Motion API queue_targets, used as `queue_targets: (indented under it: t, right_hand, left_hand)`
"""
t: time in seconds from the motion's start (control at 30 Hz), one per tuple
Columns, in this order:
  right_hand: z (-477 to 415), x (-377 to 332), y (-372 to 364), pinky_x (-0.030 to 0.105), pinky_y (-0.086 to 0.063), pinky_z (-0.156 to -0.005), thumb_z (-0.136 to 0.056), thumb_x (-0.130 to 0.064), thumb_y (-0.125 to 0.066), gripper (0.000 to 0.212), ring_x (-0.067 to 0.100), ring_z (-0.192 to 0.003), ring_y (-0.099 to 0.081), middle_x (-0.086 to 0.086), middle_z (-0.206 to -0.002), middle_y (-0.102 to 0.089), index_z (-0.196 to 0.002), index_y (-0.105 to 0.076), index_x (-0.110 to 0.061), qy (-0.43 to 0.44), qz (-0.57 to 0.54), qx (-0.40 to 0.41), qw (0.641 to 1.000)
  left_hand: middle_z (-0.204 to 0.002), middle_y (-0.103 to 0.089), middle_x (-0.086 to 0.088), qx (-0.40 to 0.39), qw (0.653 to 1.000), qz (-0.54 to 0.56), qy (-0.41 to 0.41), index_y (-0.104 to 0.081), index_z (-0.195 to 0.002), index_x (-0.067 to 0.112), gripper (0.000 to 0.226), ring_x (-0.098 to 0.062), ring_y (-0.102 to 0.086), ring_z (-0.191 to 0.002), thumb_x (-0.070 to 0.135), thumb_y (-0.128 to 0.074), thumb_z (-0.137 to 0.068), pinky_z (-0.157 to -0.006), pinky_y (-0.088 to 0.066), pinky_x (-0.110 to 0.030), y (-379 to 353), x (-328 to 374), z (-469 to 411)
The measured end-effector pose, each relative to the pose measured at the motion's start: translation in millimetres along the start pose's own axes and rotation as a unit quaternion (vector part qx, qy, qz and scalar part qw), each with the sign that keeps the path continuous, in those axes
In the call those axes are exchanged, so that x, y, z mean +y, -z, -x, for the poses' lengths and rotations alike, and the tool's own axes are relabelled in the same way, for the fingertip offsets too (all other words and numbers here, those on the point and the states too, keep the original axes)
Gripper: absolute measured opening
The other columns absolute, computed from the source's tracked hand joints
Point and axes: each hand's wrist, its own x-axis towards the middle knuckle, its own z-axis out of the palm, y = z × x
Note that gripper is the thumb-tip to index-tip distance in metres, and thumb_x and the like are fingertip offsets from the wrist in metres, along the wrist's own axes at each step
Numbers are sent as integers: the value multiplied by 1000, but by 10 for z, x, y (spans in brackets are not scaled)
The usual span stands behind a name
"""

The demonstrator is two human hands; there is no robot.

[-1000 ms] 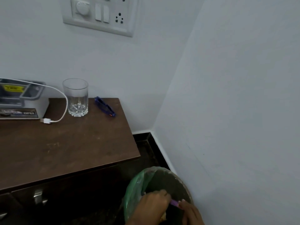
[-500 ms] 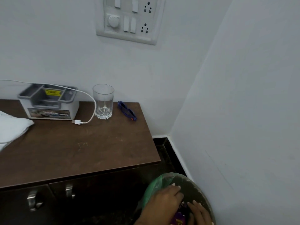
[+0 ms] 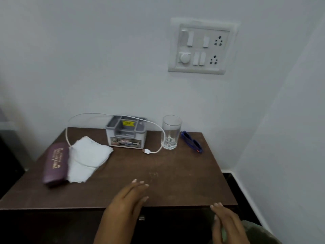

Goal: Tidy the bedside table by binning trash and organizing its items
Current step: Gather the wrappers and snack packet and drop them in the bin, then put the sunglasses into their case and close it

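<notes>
Two hands, left grip (image 3: pixel 126 199) and right grip (image 3: pixel 226 224), hover spread and empty at 6 and 5 o'clock of the surface (image 3: pixel 175 173). Caution: the cable (image 3: pixel 158 131) passes just beside the glass (image 3: pixel 171 132) at 1 o'clock; tugging it could topple the glass.

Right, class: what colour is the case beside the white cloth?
The case is dark purple with gold lettering; head view.
</notes>
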Motion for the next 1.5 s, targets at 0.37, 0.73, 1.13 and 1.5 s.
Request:
queue_targets:
  t: [0.37, 0.73, 1.13, 1.5]
  right_hand:
    - [-392, -834, -1267, 23, -44, -92, -78, -19, -64, 29, 7, -113, -55, -1, -114, -67, -107, -66, -19, 74, 3, -103, 992]
    - [-494, -1536, -2114, 42, -13, -113, -84, -17, -24, 53, 18, -136, -37, -3, -134, -56, -125, -57, -23, 254, -42, -371, 892]
    - [-533, -1695, -2172, 39, -40, -89, -78, -29, -35, 40, 17, -118, -47, -13, -122, -55, -94, -66, -46, 327, 97, -334, 879]
    - [-533, -1101, -1539, 32, -45, -80, -76, -32, -36, 36, 5, -111, -42, -27, -106, -62, -92, -66, -46, 307, 94, -301, 898]
  left_hand:
    - [-130, -58, -2, 19, 958, -254, 135, -59, -118, 22, 50, -20, -44, -128, 46, -35, -81, -108, -20, -39, 461, -740, -216]
    - [-118, -67, -9, 15, 921, -338, 195, -63, -116, 8, 54, -26, -53, -122, 35, -35, -78, -115, 10, -43, 614, -1087, -129]
    - [-93, -72, 3, -42, 890, -452, 52, -70, -75, 28, 15, -26, -62, -108, 28, -56, -72, -112, 3, -56, 1015, -1348, -466]
    - [-108, -70, -1, -30, 938, -331, 99, -71, -95, 21, 20, -24, -67, -95, 18, -53, -88, -96, -40, -53, 835, -1332, -681]
